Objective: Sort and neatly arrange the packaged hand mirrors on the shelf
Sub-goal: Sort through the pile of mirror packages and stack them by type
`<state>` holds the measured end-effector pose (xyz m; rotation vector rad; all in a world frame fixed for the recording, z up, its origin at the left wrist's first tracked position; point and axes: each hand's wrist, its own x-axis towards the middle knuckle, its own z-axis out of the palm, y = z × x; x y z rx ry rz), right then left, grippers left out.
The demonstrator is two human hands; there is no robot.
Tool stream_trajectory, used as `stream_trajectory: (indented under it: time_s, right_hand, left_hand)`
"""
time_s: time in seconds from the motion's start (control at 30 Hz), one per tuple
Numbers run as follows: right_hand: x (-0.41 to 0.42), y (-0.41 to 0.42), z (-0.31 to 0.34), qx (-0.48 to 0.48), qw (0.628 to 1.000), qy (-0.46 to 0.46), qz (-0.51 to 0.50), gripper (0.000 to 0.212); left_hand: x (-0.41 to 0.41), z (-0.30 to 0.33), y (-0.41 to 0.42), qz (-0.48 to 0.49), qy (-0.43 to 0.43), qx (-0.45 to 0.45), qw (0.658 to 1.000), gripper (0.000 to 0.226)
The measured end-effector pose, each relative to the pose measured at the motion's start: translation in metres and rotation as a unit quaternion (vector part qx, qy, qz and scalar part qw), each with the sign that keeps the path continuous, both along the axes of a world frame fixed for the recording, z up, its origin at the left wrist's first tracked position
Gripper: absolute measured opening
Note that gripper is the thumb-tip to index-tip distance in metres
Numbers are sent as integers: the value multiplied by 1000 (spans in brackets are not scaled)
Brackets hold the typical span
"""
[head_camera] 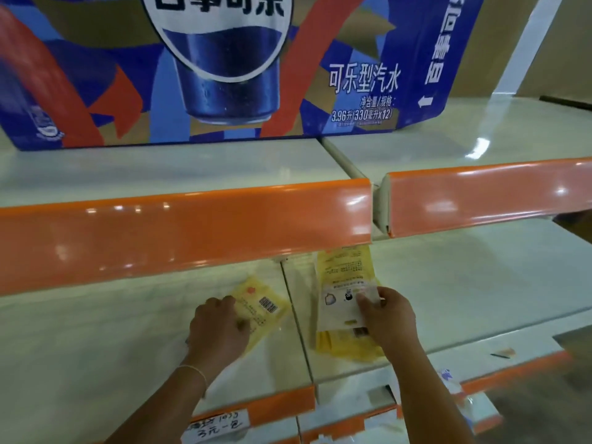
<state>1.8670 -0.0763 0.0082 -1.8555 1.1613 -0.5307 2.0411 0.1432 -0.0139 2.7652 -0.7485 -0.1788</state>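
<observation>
Packets [344, 302] under both hands' grip [386, 318].

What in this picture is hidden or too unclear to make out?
- Head view: the left yellow package is partly covered by the left hand.
- Pile of packages: its back end is hidden by the orange shelf edge; their count is unclear.
- Print on the packages: too small and blurred.
- Handwritten price label: cut off by the bottom edge.

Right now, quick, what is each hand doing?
Left hand: grips a yellow packet.
Right hand: pinches the white packet on the pile.
</observation>
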Motion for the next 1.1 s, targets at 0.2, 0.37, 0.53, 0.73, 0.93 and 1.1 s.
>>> stream_trajectory:
  time_s: [0.2, 0.37, 0.53, 0.73, 0.93, 1.1]
  right_hand:
    - [2, 4, -8, -162, 976, 136, -48, 47]
    - [11, 23, -3, -242, 962, 104, -68, 41]
    - [33, 70, 0, -275, 960, -47, -11, 27]
    - [62, 137, -4, -6, 987, 37, 155, 46]
    - [88, 193, -2, 206, 961, 57, 178, 54]
    - [98, 228, 2, 343, 920, -21, 191, 46]
  left_hand:
    - [7, -5, 14, 32, -2, 71, 997, 68]
    - [19, 2, 21, 61, 30, 128, 989, 93]
    - [26, 6, 35, 80, 75, 99, 989, 102]
    - [35, 13, 69, 75, 183, -94, 976, 48]
    - [52, 23, 113, 148, 342, -316, 873, 46]
    - [44, 21, 126, 217, 465, -460, 725, 20]
